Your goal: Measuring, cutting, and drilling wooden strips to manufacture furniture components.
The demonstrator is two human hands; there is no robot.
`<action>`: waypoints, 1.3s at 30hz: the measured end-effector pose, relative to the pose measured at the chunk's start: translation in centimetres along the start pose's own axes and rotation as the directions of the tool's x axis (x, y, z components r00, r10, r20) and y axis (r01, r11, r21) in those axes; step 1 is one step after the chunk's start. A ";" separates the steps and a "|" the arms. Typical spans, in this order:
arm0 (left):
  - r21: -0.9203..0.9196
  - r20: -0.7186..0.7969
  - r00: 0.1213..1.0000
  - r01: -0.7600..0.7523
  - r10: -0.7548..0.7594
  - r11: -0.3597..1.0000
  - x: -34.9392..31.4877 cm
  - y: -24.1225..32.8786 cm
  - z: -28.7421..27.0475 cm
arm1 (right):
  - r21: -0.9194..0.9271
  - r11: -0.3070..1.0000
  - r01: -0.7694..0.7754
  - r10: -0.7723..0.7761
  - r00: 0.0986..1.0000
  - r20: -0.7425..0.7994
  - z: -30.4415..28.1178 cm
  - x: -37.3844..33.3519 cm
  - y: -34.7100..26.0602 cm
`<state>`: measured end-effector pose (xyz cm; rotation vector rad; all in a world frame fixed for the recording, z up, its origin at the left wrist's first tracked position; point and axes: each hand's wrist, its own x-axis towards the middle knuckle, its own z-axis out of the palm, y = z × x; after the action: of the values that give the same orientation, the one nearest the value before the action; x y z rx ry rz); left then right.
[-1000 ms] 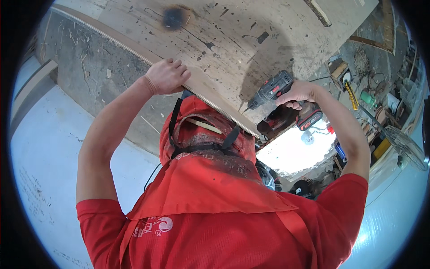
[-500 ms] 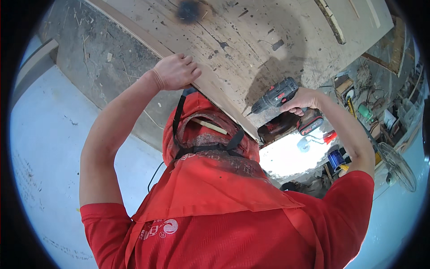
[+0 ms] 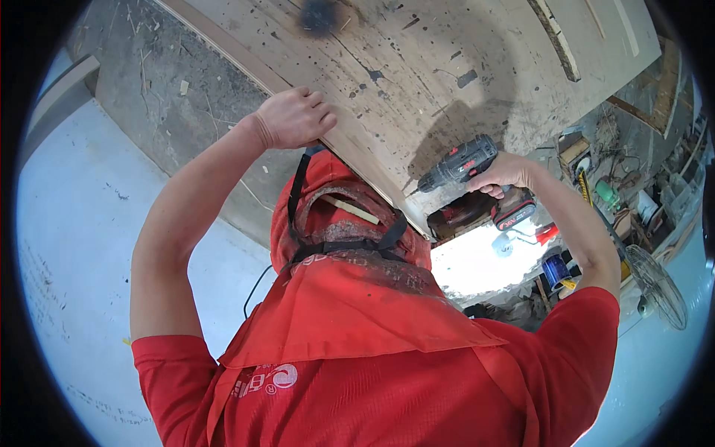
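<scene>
Along the near edge of a stained wooden worktable [image 3: 417, 82] runs a long, pale wooden strip [image 3: 357, 159]. My left hand [image 3: 296, 119] is closed over this strip, knuckles up; its fingertips and thumb are largely hidden. My right hand [image 3: 500, 175] grips the handle of a dark grey cordless drill [image 3: 458, 162], with a red-and-black battery at its base. The drill lies nearly level, its bit pointing left at the strip close to the table's corner. Whether the bit touches the wood I cannot tell.
Narrow wood offcuts [image 3: 555, 39] lie on the table's far right. Beyond the right edge are a blue roll [image 3: 555, 270], a green bottle [image 3: 607, 194], a wire fan guard [image 3: 655, 287] and scattered debris. My red apron [image 3: 357, 305] fills the near middle. A pale wall [image 3: 89, 261] stands left.
The view has shifted slightly, and the drill's rear sits a touch lower. Both hands keep their hold in nearly the same places.
</scene>
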<state>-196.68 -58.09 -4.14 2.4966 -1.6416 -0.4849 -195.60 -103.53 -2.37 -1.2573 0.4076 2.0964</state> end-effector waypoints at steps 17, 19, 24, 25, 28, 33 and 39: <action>0.009 -0.005 1.000 0.020 -0.020 1.000 0.0 0.2 -0.1 | -0.088 0.995 0.041 -0.043 0.999 -0.026 0.3 -0.2 -0.8; 0.009 0.000 1.000 0.018 -0.018 1.000 0.0 0.1 -0.2 | -0.100 0.994 0.055 -0.057 0.998 -0.018 0.2 0.0 -0.8; 0.009 -0.006 1.000 0.014 -0.014 1.000 0.0 0.1 -0.2 | -0.123 0.989 0.083 -0.082 0.997 0.018 -0.1 0.5 -0.6; 0.011 -0.004 1.000 0.013 -0.013 1.000 0.0 0.1 -0.2 | -0.114 0.990 0.080 -0.081 0.997 0.001 0.2 0.1 -0.8; 0.008 -0.009 1.000 0.008 -0.008 1.000 0.0 0.0 -0.2 | -0.103 0.991 0.082 -0.083 0.996 -0.009 0.1 0.3 -0.4; 0.009 -0.014 1.000 0.014 -0.013 1.000 0.0 0.2 -0.2 | -0.104 0.992 0.067 -0.071 0.997 -0.042 0.8 -0.2 -0.8; 0.010 -0.032 0.999 0.018 -0.018 1.000 0.0 0.2 -0.3 | -0.104 0.991 0.082 -0.083 0.997 -0.004 0.6 0.3 -0.3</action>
<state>-196.74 -58.23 -3.79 2.5151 -1.6155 -0.4381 -195.91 -102.85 -2.26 -1.3201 0.2481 2.0654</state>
